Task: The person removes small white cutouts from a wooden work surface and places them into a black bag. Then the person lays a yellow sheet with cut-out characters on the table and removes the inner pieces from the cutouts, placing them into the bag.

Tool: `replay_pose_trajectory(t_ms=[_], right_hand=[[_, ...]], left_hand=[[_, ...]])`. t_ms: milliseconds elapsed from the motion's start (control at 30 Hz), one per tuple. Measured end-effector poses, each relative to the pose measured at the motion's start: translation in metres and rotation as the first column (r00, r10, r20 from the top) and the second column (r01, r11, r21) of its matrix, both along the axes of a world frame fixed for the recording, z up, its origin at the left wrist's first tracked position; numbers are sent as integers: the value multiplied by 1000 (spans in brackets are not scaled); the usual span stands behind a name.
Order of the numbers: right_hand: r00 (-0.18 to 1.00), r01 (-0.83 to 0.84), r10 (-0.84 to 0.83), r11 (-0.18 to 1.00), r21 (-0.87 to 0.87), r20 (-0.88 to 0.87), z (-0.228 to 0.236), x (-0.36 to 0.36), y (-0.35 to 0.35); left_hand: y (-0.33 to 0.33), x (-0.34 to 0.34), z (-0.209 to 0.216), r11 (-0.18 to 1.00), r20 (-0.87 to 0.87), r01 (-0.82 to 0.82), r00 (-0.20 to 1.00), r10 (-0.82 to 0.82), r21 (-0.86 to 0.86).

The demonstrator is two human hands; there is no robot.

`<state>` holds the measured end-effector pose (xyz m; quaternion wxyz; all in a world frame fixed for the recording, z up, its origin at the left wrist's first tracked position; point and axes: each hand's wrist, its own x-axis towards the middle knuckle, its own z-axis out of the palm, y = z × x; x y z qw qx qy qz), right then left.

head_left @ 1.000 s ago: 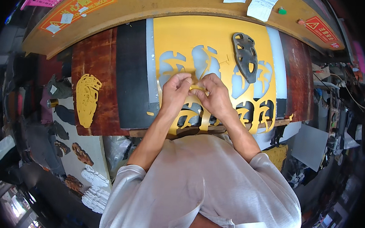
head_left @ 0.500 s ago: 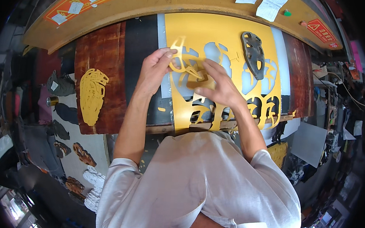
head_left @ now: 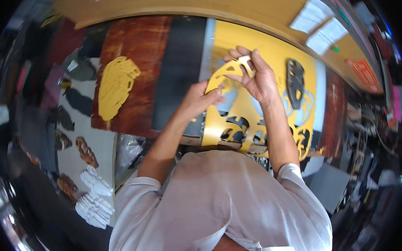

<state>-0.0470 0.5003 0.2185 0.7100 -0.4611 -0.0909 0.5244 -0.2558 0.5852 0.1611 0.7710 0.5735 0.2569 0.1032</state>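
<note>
We hold the yellow piece [head_left: 220,74] between our two hands, raised over the yellow sheet [head_left: 275,49]. Our left hand [head_left: 201,98] grasps its lower end, thumb on top; our right hand [head_left: 259,76] has its fingers spread around the upper end, and we cannot tell how firmly that grip bears on it. The piece looks thin and bends in a curve, so we do well to pinch it at its wider parts, spare its narrow bridges, and steady it with the left grip while the right fingers work gently.

The sheet's cut openings lie just below both grips, and their loose edges could snag the piece; lifting it well clear seems wise. The black frame [head_left: 296,78] rests on the sheet to the right of the right grip, in the way of a wide sweep. Well left of the left grip, past a black strip [head_left: 181,69], a yellow pile [head_left: 116,88] sits on the desk [head_left: 135,34]. Beyond the grips runs a beam [head_left: 162,3] with papers [head_left: 312,15].
</note>
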Motion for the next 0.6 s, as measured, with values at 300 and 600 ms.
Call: replay_pose_trajectory(t_ms=[300, 600], right_hand=[[582, -433, 560, 827, -358, 590, 34, -68, 116], [536, -611, 712, 698, -373, 454, -18, -108, 75]], left_hand=[[52, -122, 35, 917, 31, -399, 917, 398, 8], [108, -259, -11, 646, -526, -583, 391, 755, 493]])
